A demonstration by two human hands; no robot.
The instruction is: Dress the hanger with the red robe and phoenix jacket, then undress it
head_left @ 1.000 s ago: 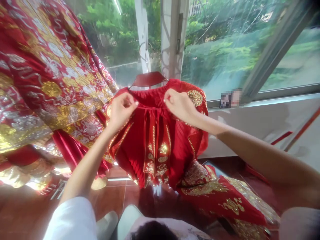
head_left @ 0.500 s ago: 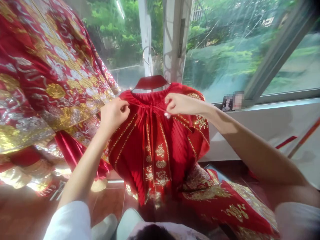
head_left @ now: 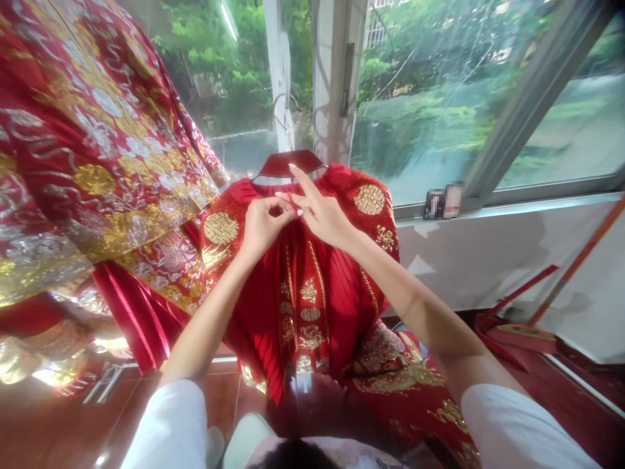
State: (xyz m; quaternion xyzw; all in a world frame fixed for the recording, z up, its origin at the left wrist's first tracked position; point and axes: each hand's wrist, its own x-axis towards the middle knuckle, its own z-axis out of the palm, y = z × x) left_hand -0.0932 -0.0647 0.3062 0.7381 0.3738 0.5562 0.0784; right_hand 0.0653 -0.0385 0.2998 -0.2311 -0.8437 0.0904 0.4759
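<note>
A red pleated skirt [head_left: 336,280] with gold embroidery hangs in front of me, gathered at its top by a thin red drawstring [head_left: 291,202]. My left hand [head_left: 263,225] pinches the string between thumb and fingertips at the middle of the waistband. Against it, my right hand [head_left: 325,215] works on the same string, its thumb close to my left fingertips and one finger stretched upward. The string's loop is partly hidden by the fingers. Just behind the hands rises the dark red top of a hanger [head_left: 293,161], its metal hook above.
A red robe [head_left: 141,150] with gold and silver embroidery hangs on the left. More embroidered red cloth [head_left: 405,384] lies low on the right. Windows [head_left: 430,117] stand behind, with a small picture [head_left: 442,203] on the sill. A broom [head_left: 527,329] and a red dustpan [head_left: 493,322] are at the right wall.
My hands have come together from the two sides of the waistband to its middle, bringing the string ends together. The view has turned slightly right, showing the broom and dustpan.
</note>
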